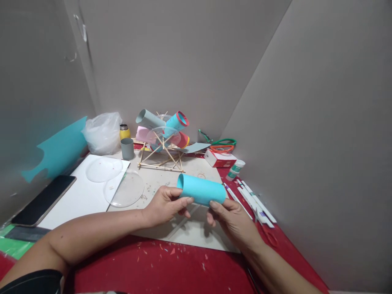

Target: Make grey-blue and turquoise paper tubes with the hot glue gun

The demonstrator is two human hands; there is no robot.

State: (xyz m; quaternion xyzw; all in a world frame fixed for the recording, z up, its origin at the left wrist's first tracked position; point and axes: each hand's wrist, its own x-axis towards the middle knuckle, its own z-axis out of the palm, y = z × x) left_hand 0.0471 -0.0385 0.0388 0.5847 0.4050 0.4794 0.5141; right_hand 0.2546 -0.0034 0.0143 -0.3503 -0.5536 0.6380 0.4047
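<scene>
A light blue paper tube is held sideways above the pale board. My left hand grips its left end, thumb in front and fingers partly hidden behind. At the right end, my right hand pinches the lower edge of the tube. Beyond them stands a wooden stick frame carrying clear discs and several coloured paper tubes. A grey paper tube stands upright to the left of the frame.
Clear discs and a phone lie at left. A plastic bag and yellow jar stand behind. On the right are a red-and-white box, glue pots, white markers and red-handled scissors.
</scene>
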